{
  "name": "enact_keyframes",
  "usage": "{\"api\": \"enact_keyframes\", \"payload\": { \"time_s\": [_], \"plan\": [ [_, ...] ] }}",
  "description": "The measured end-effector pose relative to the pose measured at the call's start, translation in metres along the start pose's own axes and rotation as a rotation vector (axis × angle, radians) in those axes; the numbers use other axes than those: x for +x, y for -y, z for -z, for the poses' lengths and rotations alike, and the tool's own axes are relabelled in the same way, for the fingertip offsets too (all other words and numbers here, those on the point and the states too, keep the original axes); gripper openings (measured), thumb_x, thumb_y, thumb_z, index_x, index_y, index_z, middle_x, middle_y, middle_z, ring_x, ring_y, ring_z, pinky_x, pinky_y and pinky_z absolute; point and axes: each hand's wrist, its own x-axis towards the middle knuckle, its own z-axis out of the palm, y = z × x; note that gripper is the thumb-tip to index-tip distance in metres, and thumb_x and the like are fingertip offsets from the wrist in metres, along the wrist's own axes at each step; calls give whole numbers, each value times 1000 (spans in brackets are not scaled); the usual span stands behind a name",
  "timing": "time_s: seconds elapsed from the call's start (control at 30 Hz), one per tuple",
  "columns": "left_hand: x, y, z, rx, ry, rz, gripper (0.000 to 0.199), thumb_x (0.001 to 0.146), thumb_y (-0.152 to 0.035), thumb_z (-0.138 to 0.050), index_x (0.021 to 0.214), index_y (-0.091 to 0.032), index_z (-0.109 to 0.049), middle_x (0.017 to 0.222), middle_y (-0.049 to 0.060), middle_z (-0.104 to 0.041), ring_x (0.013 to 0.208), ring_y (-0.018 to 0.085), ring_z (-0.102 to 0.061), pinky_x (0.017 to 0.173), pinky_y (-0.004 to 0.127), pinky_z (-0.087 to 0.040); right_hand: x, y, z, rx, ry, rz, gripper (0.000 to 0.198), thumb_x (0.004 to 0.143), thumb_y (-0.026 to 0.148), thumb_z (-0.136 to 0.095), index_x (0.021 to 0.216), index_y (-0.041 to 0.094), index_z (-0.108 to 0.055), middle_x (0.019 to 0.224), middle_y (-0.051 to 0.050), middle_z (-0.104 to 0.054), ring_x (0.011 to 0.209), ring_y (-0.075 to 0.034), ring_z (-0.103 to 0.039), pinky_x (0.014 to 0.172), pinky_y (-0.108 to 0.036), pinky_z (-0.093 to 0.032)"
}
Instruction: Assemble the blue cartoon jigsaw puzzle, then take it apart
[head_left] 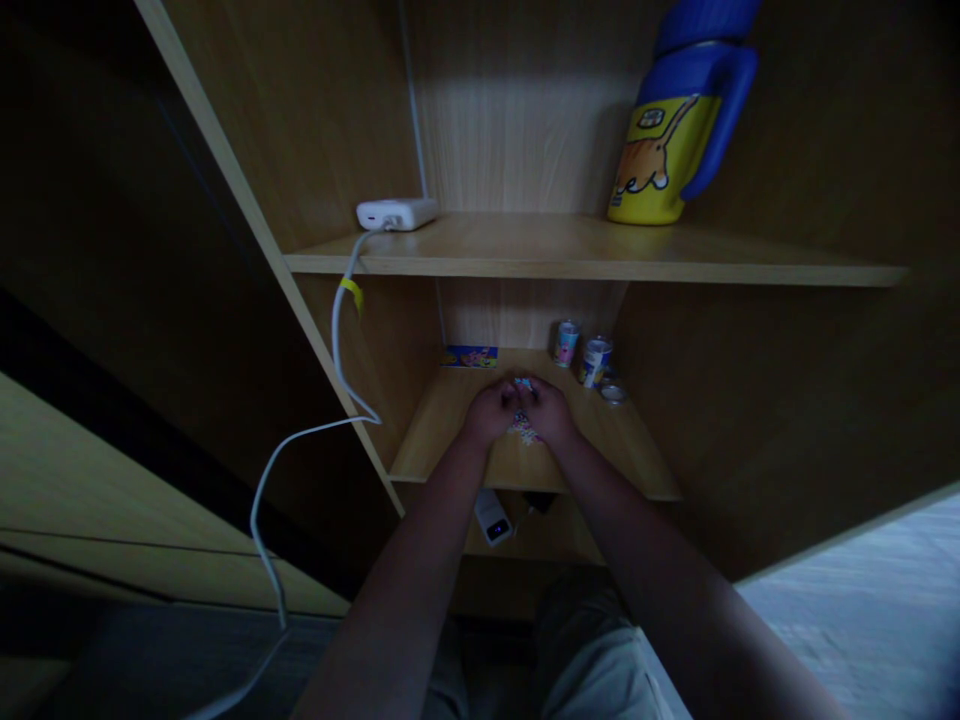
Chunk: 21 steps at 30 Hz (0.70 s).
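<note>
Blue piece (523,383): just above the middle shelf (439,430), between both hands.
Left hand (490,410): fingers curled, pinching the blue piece.
Right hand (548,408): pinching it too, from the other side.
Small pieces (524,428): a multicoloured heap (too tiny to tell apart) on that shelf.
Cans (595,362): two, upright, beyond the right hand.
Printed card (469,357): back left.

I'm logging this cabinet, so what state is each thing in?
Left hand: curled, grip unclear
Right hand: curled, grip unclear
Tiny pieces: loose, piled
Blue-yellow bottle: upright, lid on
White box: cable plugged in
White device: display lit
Rear can: upright
Front can: upright
</note>
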Motion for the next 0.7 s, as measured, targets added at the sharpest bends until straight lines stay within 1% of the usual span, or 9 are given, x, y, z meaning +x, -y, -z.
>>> {"api": "enact_keyframes", "payload": {
  "time_s": [0.1, 0.2, 0.33, 0.53, 0.7],
  "plan": [
    [0, 0, 0, 20, 1, 6, 17, 103, -24, -58, 90, -22, -70, 88, 4, -78, 83, 21, -71, 82, 32, -53, -1, 2, 0, 18, 20, -15, 41, 110, 50, -48, 104, 25, -79, 105, -9, -84, 97, -26, -76, 93, -37, -57],
    [0, -1, 0, 34, 4, -1, 19, 105, -28, -58, 92, -22, -71, 90, 4, -78, 83, 21, -71, 81, 32, -52, -2, 2, -1, 51, 3, -16, 41, 110, 50, -49, 103, 26, -80, 104, -8, -84, 97, -26, -78, 93, -38, -58],
    [0, -2, 1, 50, 5, -4, 21, 106, -31, -57, 93, -22, -71, 90, 4, -78, 83, 21, -71, 81, 31, -52, -1, -2, -4, 36, -10, -40, 44, 111, 51, -47, 97, 26, -80, 97, -8, -83, 91, -26, -78, 90, -38, -58],
    [1, -2, 2, 68, 7, 15, 26, 108, -37, -56, 93, -22, -72, 90, 6, -79, 83, 22, -71, 79, 32, -52, 0, -7, -6, 11, -17, -68, 56, 111, 60, -38, 88, 26, -75, 84, -7, -79, 79, -25, -74, 80, -36, -56],
    [0, -1, 1, 71, 2, 17, 28, 109, -38, -56, 92, -22, -72, 89, 6, -79, 81, 22, -71, 78, 32, -52, 0, -7, -6, 23, 6, -75, 60, 110, 67, -34, 82, 27, -69, 79, -6, -76, 76, -24, -71, 76, -35, -53]
  ]
}}
